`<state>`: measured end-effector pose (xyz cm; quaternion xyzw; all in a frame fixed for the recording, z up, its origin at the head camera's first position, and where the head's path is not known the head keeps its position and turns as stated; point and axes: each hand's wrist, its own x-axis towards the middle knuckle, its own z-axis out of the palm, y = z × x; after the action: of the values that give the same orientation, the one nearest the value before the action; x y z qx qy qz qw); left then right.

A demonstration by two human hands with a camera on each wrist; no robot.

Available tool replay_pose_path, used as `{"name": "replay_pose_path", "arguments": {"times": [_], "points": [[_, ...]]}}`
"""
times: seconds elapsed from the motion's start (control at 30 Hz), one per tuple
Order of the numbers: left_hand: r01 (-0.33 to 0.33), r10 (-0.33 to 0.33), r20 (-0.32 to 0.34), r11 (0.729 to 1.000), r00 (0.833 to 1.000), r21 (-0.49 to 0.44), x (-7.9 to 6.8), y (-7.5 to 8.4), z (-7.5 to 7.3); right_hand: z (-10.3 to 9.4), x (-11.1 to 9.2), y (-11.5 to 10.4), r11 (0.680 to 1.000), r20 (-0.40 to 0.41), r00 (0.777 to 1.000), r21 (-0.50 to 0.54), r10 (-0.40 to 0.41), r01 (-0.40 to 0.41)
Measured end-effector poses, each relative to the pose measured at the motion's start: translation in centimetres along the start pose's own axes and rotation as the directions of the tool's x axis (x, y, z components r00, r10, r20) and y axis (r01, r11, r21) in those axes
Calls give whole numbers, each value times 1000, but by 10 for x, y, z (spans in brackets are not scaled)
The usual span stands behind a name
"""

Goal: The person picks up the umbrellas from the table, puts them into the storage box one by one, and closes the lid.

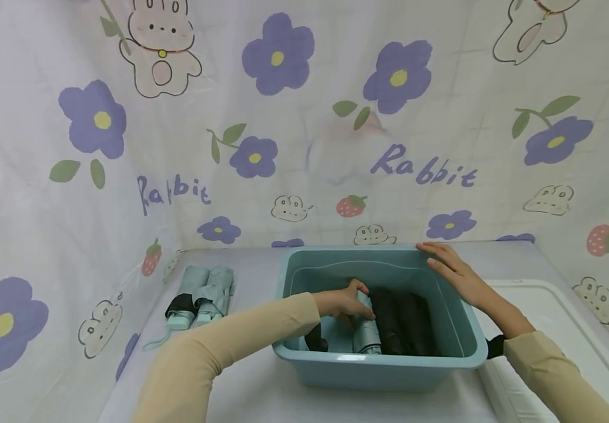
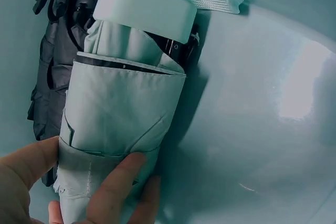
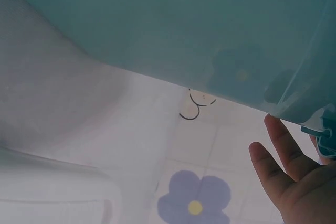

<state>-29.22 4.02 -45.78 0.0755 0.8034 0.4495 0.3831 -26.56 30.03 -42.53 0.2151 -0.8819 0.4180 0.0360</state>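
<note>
Inside the blue-green plastic bin (image 1: 378, 359), my left hand (image 1: 344, 302) grips a folded pale green umbrella (image 1: 366, 336). The left wrist view shows thumb and fingers around the lower part of this umbrella (image 2: 123, 103), with its pale handle and wrist strap at the top of that view. Right beside it in the bin lie two dark folded umbrellas (image 1: 418, 323). My right hand (image 1: 458, 276) rests on the bin's far right rim with its fingers extended. In the right wrist view, fingertips of that hand (image 3: 294, 182) touch the bin's edge.
Two more pale green folded umbrellas (image 1: 206, 294) lie side by side on the table at the left, one with a strap trailing. A white lid-like panel (image 1: 558, 335) lies right of the bin. A printed curtain (image 1: 310, 117) hangs behind the table.
</note>
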Motion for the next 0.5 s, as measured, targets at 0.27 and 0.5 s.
{"name": "replay_pose_path", "arguments": {"times": [0.27,0.5], "points": [[22,-23,23,1000,999,16,1,-2,1,3,-5,0,1000,-6,1000,-4,11,-11],[47,-53,106,997,993,57,-7,2,-2,6,-7,-3,1000,-10,1000,-16,20,-20]]}}
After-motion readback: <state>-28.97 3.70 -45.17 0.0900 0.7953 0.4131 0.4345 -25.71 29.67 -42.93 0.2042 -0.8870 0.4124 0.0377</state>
